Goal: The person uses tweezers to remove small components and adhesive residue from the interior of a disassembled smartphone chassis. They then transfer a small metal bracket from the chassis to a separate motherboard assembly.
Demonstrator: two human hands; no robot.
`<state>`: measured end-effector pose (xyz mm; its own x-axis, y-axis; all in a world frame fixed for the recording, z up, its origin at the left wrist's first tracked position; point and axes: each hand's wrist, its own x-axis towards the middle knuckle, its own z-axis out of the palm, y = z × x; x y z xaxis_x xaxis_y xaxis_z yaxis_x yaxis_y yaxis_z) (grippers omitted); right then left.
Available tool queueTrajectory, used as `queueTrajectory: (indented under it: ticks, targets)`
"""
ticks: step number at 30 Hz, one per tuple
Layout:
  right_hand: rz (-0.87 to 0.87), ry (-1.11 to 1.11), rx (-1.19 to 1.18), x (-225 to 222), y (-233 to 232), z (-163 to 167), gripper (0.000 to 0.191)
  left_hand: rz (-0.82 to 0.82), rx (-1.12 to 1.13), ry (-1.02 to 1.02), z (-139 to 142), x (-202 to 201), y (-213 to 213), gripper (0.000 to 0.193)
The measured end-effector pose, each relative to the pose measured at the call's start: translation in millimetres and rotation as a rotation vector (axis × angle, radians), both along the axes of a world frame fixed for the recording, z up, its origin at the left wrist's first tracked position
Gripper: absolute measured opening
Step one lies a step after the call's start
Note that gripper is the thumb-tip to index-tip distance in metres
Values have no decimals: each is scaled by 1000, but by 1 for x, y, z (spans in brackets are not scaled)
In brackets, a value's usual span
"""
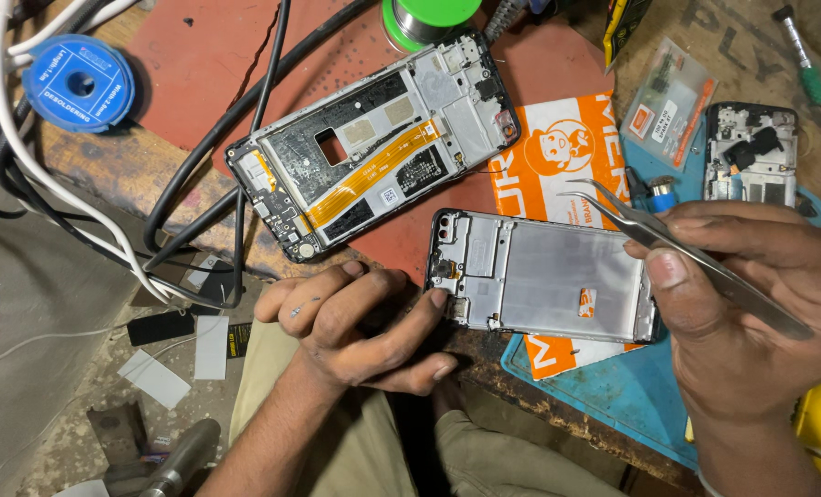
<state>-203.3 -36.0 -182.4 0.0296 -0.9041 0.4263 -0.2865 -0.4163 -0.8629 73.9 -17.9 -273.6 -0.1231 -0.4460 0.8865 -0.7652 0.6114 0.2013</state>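
Right now left hand (364, 327) loosely curled, holds nothing, one fingertip touching the left end of the silver phone frame (539, 276) lying between both hands. Right hand (751, 313) closed around metal tweezers (668, 241), tips above the frame's upper right edge, contact unclear. Opened phone with orange flex cable (373, 152) above left hand. Third phone frame (751, 152) above right hand, blue mat (613, 387) beneath.

- Left hand (360, 322): fingertips steady the silver phone frame (544, 276) at its left edge.
- Right hand (751, 313): grips metal tweezers (668, 244) above the frame.
- Opened phone (373, 152): lies on the table (134, 166).
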Motion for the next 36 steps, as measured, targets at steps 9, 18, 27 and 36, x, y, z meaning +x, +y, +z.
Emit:
queueTrajectory:
  ticks: [9, 18, 27, 36]
  targets:
    - [-39, 151, 18, 1, -3, 3, 24, 24, 1, 3, -5, -1, 1, 47]
    - [33, 78, 6, 19, -15, 16, 42, 36, 8, 3, -6, -2, 2, 50]
    - [25, 264, 1, 16, -14, 16, 25, 40, 12, 13, -9, -2, 2, 55]
    - [289, 731, -225, 14, -23, 36, 86, 41, 31, 17, -12, 0, 4, 59]
